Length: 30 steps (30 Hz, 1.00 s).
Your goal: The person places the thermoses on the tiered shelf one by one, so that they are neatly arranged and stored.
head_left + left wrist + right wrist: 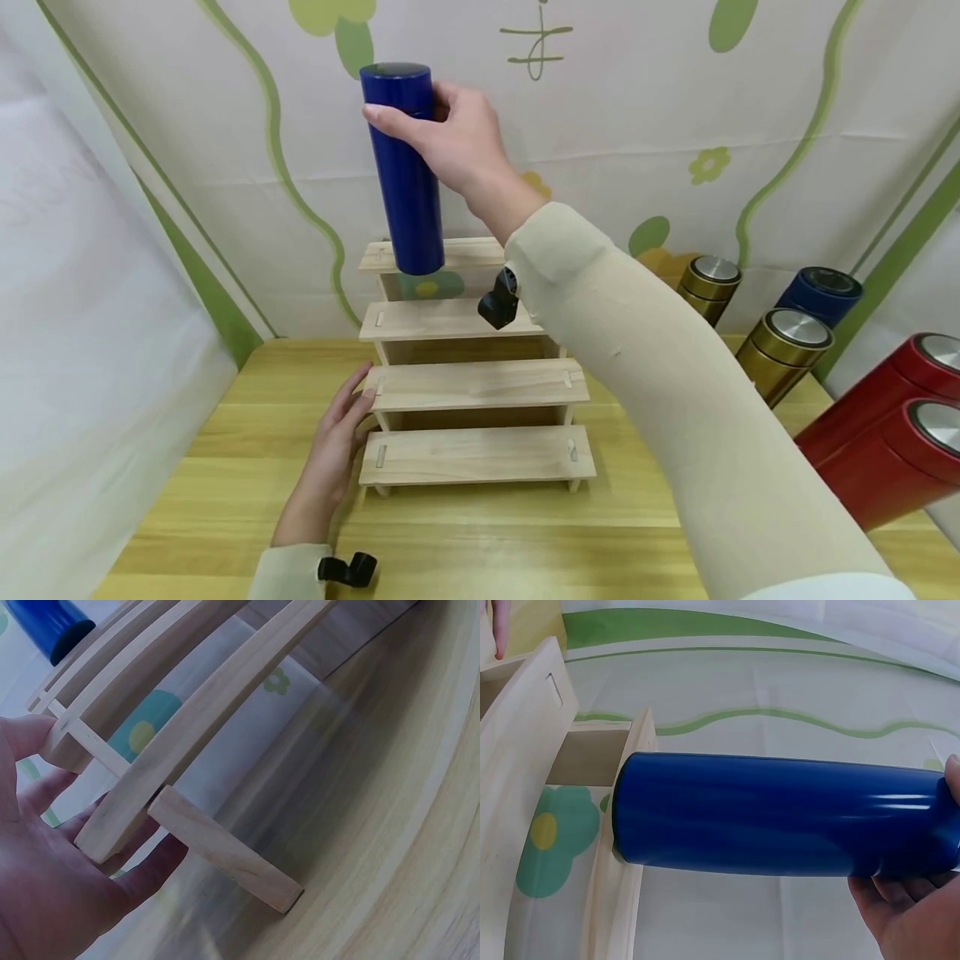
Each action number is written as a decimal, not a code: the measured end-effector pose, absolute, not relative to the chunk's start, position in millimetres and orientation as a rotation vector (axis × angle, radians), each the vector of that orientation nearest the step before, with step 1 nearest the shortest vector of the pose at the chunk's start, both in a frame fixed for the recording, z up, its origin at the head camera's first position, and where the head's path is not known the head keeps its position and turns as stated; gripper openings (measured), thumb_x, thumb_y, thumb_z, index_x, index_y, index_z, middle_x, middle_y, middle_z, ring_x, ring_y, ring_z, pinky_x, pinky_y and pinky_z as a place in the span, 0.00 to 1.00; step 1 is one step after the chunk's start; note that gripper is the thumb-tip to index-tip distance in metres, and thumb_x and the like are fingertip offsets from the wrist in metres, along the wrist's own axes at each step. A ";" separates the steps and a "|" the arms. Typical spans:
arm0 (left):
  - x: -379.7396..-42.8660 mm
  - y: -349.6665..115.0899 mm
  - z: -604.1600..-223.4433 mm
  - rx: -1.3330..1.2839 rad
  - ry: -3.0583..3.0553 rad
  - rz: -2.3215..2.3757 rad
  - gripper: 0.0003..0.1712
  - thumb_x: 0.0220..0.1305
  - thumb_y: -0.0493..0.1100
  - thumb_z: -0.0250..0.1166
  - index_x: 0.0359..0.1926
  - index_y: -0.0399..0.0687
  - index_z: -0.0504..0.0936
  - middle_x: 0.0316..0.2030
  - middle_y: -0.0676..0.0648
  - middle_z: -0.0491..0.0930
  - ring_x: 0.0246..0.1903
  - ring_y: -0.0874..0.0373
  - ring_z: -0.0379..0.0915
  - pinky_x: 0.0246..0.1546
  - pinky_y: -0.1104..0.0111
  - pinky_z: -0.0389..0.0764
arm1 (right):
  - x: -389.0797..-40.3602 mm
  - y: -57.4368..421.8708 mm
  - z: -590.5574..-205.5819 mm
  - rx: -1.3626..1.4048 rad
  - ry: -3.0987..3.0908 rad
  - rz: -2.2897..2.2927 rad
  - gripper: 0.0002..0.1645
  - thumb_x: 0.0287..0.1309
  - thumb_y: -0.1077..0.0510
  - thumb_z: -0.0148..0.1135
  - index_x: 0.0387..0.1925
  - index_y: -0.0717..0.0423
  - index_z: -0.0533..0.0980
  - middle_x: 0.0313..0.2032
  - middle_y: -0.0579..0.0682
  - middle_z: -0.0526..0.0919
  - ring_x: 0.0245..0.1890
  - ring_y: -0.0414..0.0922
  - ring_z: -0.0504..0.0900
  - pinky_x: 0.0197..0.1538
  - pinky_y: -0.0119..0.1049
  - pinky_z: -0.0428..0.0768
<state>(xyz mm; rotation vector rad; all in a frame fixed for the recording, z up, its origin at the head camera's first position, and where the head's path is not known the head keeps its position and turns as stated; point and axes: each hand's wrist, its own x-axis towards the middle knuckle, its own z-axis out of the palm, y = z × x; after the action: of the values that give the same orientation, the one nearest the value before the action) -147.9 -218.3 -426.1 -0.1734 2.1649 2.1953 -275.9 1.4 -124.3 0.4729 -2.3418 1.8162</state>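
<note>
My right hand [468, 137] grips a dark blue thermos bottle [411, 192] near its top, thumb across the front. The bottle is held nearly upright, its base overlapping the top board of a stepped wooden display rack [480, 385] in the head view. Seen from the right wrist, the bottle's lower end [641, 810] is right at a board's edge. My left hand [337, 450] holds the rack's left side, around its lower boards. In the left wrist view the thumb [30, 736] presses a board's end, while the fingers reach behind the side support [225, 847].
To the right on the wooden table [480, 550] stand gold thermos bottles [783, 354], another blue bottle [821, 296] and red bottles [892, 458]. Behind the rack hangs a white cloth [615, 100] with green vines and flowers. A white cloth side [82, 333] bounds the left.
</note>
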 end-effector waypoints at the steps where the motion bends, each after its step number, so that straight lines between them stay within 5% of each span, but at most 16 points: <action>1: -147.7 -218.6 -425.9 -0.170 2.165 2.194 0.35 0.84 0.59 0.55 0.85 0.72 0.57 0.75 0.45 0.64 0.70 0.53 0.62 0.76 0.48 0.61 | -276.4 -0.6 -124.4 0.469 -2.341 1.804 0.32 0.62 0.38 0.77 0.62 0.45 0.81 0.56 0.42 0.88 0.55 0.40 0.86 0.60 0.31 0.82; 21: -142.7 -218.7 -425.0 -0.169 2.205 2.163 0.34 0.84 0.60 0.53 0.84 0.76 0.57 0.74 0.48 0.65 0.68 0.57 0.65 0.74 0.51 0.63 | -280.5 -28.0 -122.6 0.431 -2.415 1.693 0.35 0.63 0.33 0.74 0.64 0.42 0.78 0.59 0.40 0.86 0.56 0.38 0.85 0.60 0.31 0.82; 30: -142.8 -219.4 -421.4 -0.167 2.212 2.149 0.33 0.84 0.61 0.53 0.84 0.77 0.57 0.76 0.47 0.62 0.70 0.54 0.64 0.74 0.52 0.64 | -289.3 -31.0 -118.7 0.371 -2.492 1.647 0.43 0.65 0.34 0.73 0.76 0.38 0.69 0.68 0.38 0.80 0.63 0.37 0.81 0.68 0.32 0.78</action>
<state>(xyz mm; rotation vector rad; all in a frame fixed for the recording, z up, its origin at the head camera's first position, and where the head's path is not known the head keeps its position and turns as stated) -142.8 -219.4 -421.4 -0.1673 2.2116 2.1494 -289.3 -31.0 -118.7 0.3707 -2.4915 1.6471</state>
